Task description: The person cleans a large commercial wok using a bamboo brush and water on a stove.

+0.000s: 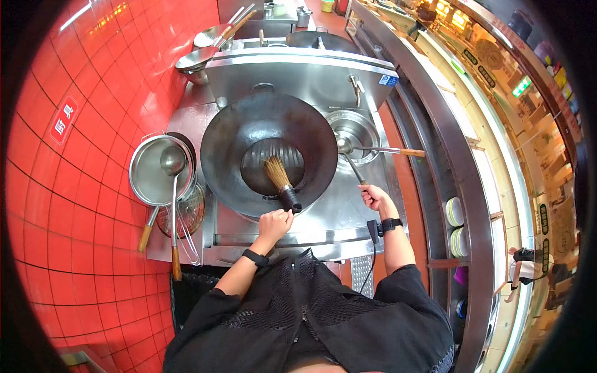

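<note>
A large dark wok sits on the steel stove, with a little liquid in its bottom. Leaning inside it is a bamboo wok brush, its black-wrapped handle resting over the near rim. My left hand is closed at that near rim, just below the brush handle's end; the part inside the fingers is hidden. On the right, my right hand grips the thin metal handle of a ladle. The far end of this handle meets a shiny round bowl beside the wok's right rim. Behind it stands a steel pot.
A wooden-handled utensil lies across the steel pot. At left are a round pan with a second ladle and a wire strainer. Red tiled wall borders the left; shelves with stacked plates run along the right.
</note>
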### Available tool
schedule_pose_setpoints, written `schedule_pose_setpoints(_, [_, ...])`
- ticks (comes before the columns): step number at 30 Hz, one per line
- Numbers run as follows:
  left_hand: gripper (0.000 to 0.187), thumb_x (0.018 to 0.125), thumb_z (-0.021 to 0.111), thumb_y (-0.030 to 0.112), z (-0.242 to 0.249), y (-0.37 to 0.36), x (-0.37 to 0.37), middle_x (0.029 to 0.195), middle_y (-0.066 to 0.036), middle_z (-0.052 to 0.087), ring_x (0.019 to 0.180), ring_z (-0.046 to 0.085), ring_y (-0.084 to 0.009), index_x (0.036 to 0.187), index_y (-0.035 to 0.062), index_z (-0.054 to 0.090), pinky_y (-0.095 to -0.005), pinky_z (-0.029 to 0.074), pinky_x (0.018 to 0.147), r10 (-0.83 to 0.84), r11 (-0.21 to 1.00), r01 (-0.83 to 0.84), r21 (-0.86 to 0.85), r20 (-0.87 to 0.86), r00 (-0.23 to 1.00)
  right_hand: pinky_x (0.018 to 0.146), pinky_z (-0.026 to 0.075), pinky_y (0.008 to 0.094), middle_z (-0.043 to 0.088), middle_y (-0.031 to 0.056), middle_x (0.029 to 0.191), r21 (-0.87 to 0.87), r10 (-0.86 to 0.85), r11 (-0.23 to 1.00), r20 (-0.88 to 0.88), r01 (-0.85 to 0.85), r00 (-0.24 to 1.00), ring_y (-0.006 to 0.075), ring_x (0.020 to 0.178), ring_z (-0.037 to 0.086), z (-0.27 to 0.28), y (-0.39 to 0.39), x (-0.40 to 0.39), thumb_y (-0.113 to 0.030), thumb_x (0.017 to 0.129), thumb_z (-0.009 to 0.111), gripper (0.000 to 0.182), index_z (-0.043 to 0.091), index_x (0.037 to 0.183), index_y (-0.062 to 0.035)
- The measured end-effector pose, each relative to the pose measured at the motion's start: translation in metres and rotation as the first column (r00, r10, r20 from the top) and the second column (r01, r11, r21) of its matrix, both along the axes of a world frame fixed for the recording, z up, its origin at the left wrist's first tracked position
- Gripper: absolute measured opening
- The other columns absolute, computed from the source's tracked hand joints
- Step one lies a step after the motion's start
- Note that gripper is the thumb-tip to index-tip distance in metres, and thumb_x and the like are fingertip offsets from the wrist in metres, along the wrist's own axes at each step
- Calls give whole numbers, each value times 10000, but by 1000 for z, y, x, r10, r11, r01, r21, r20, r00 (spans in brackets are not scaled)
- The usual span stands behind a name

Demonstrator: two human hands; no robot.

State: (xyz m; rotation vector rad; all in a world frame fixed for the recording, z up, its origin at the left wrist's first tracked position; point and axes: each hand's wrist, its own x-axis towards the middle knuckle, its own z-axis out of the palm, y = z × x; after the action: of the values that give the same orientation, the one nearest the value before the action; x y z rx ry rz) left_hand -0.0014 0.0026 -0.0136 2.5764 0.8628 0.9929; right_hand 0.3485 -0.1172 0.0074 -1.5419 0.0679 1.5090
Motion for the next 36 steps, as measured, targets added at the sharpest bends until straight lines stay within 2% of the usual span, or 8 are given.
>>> schedule_pose_setpoints(11, [331,824,609,212,-4,2,0,544,-76,573,465,582,-276,526,72,580,-389,469,441,-28,1000,27,4,13,1000,330,214,160,369,-114,558,75,-34,997,36,31,999,-6,409,296,60,-53,-22,-228,898,603,271,394,733,-180])
schedule_pose_setpoints(13, [333,826,607,219,-3,1,0,550,-80,578,467,584,-277,529,69,586,-391,470,443,-19,1000,19,-20,19,1000,329,211,160,374,-113,558,39,-58,998,136,53,989,-7,406,294,82,-61,-30,-239,895,611,276,394,733,-182])
schedule_pose_setpoints(18, [360,837,597,245,1,1,-3,561,-97,583,487,595,-282,532,54,592,-395,475,456,-37,996,37,-79,-5,999,341,197,168,331,-111,548,40,-28,999,170,22,985,1,395,269,120,-83,-46,-240,918,582,258,404,742,-178])
schedule_pose_setpoints(22, [366,840,596,257,-2,1,-3,551,-98,588,495,604,-273,530,63,590,-387,488,463,-32,996,32,-81,-5,999,316,205,166,368,-95,557,-5,27,1000,308,-27,951,-3,396,295,147,-100,-67,-250,918,578,233,413,776,-168])
schedule_pose_setpoints(25, [371,837,598,263,-6,3,-2,533,-90,587,481,600,-263,521,68,584,-378,488,453,-18,997,19,-77,15,1000,313,214,171,386,-80,565,10,81,996,332,-90,940,9,389,308,167,-112,-88,-244,924,568,235,405,780,-156])
schedule_pose_setpoints(28, [363,828,596,268,-4,3,-4,535,-89,583,485,600,-264,522,73,588,-379,483,454,-38,996,43,-78,61,997,312,216,175,383,-66,556,-84,135,990,400,-111,906,13,388,312,184,-117,-113,-223,925,565,215,415,793,-143])
schedule_pose_setpoints(33, [337,844,581,250,-4,3,-6,546,-76,581,481,588,-259,545,99,615,-380,471,446,-59,993,61,-99,28,998,314,221,178,378,-70,551,-130,194,979,334,-158,922,12,374,290,190,-121,-141,-171,904,580,172,440,813,-131])
schedule_pose_setpoints(36, [353,842,578,246,-4,3,-5,534,-71,571,474,584,-248,525,93,592,-377,473,446,-53,994,55,-97,27,998,326,212,189,372,-76,551,-193,333,939,306,-285,892,15,383,289,185,-119,-145,-172,891,606,190,444,802,-129])
